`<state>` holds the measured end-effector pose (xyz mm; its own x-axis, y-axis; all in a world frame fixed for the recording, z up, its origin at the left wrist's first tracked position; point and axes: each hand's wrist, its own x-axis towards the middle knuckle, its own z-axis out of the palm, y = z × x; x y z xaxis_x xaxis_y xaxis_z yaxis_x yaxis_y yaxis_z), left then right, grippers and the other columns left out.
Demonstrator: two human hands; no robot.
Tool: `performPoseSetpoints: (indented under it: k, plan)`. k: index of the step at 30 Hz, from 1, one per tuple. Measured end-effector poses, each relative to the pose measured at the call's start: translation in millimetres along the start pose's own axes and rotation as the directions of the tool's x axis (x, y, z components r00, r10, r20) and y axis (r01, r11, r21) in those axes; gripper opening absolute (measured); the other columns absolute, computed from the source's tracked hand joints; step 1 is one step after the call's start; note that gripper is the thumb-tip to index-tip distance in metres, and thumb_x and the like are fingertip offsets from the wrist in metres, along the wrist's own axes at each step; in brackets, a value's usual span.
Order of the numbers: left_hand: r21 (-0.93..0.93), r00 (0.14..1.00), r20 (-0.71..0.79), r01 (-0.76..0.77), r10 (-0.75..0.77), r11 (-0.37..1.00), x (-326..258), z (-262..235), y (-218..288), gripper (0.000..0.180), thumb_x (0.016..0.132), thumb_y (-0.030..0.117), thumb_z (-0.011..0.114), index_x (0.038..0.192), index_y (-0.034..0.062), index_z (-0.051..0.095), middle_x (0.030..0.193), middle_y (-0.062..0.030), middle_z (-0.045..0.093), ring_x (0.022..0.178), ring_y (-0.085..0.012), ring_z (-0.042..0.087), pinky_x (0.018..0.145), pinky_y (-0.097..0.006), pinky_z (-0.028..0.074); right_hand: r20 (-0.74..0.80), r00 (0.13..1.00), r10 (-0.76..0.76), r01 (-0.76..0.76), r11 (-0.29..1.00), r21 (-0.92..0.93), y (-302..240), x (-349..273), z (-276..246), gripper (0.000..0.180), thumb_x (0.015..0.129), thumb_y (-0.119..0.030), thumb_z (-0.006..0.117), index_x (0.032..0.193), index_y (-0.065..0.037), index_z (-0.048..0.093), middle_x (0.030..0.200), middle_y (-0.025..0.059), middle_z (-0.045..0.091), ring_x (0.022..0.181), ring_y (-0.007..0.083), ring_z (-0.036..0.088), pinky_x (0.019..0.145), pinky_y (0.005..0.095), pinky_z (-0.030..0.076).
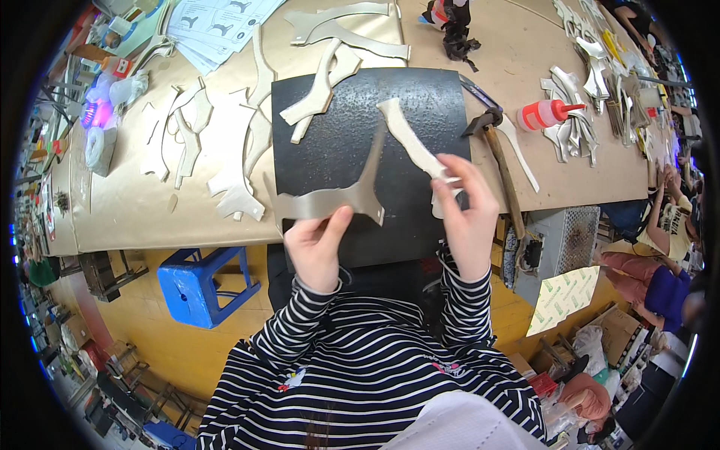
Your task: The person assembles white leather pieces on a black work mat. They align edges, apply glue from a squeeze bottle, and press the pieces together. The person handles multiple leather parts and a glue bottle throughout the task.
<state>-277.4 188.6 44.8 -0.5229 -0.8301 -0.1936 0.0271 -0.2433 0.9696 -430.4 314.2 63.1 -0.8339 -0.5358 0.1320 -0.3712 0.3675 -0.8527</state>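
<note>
My left hand pinches a taupe curved cut-out piece between thumb and fingers. One narrow arm of that piece points up and away, slightly blurred. In my right hand is the lower end of a cream curved strip, its other end reaching up and to the left. Both pieces are held over a black mat and apart from each other. More pale cut-outs lie across the mat's far left corner. A small pale part shows beneath my right fingers, partly hidden.
A hammer lies along the mat's right side, by a red-and-white squeeze bottle. Cut pieces spread leftward, beside printed sheets. More pieces are stacked at right. A blue stool stands below the table's front edge.
</note>
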Motion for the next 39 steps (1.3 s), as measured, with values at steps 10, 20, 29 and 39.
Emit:
performPoseSetpoints:
  k: [10,20,29,39]
  plan:
    - [-0.163,0.867,-0.422,-0.36,0.265,0.919,32.7,-111.1,9.3,0.013,0.099,0.009,0.06,0.086,0.0041,0.059,0.084,-0.0015,0.059,0.072,-0.0089,0.049,0.067,-0.024,0.039,0.212,0.977,0.033,0.057,0.913,-0.404,25.5,-8.2,10.5,0.048,0.077,-0.02,0.077,0.122,-0.012,0.063,0.092,0.0035,0.051,0.093,0.0218,0.051,0.088,0.0357,0.034]
    - [0.556,0.914,-0.385,0.117,0.13,0.823,60.3,-234.5,-10.7,0.031,0.097,0.024,0.065,0.078,-0.0005,0.069,0.061,0.0069,0.044,0.058,-0.0045,0.035,0.055,-0.023,0.026,-0.294,0.956,-0.013,-0.081,0.949,-0.306,117.8,69.4,-61.9,0.031,0.086,-0.012,0.066,0.114,0.0,0.063,0.11,0.0183,0.065,0.104,0.0361,0.061,0.092,0.0418,0.047]
    - [0.566,0.981,-0.03,-0.14,0.19,0.812,29.8,-92.5,4.8,0.018,0.091,0.015,0.069,0.083,-0.0023,0.07,0.07,-0.0026,0.06,0.067,-0.0112,0.054,0.065,-0.025,0.043,-0.167,0.928,0.332,-0.369,0.875,-0.314,182.3,79.1,-84.4,0.036,0.081,-0.018,0.076,0.108,0.002,0.063,0.071,0.01,0.064,0.066,0.0239,0.063,0.066,0.0361,0.05]
    - [0.626,0.647,0.72,-0.761,0.25,0.168,14.3,47.8,-32.6,0.059,0.08,0.026,0.074,0.134,0.0116,0.055,0.136,-0.0123,0.056,0.126,-0.0271,0.054,0.103,-0.038,0.045,-0.256,0.937,0.236,-0.331,0.834,-0.441,162.4,74.6,-78.8,0.033,0.079,-0.016,0.073,0.106,0.002,0.066,0.081,0.0138,0.069,0.077,0.0285,0.067,0.073,0.0384,0.052]
